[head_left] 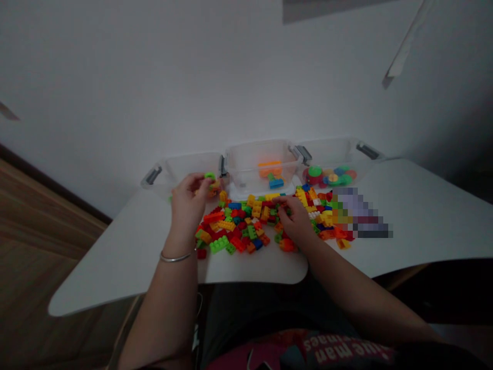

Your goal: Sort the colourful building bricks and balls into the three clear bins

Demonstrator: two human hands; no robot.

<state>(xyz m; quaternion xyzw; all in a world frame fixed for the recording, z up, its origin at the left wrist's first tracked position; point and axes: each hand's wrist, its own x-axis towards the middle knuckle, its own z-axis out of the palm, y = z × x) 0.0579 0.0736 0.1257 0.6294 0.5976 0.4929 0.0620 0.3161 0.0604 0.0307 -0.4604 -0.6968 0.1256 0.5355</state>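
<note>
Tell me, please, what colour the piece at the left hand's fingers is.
The piece is bright green, seen best in the head view.

A bright green piece (pixel 210 176), partly hidden, sits pinched in the left hand (pixel 190 195), while red, yellow, orange, green and blue toy bricks (pixel 241 226) lie jumbled across the tabletop (pixel 416 216), some studs-up, others tipped.

Left clear box (pixel 194 156) partly hidden behind left hand (pixel 189 198), pixelated item (pixel 360 210) unidentifiable, left forearm (pixel 162 318) cut off below
</note>
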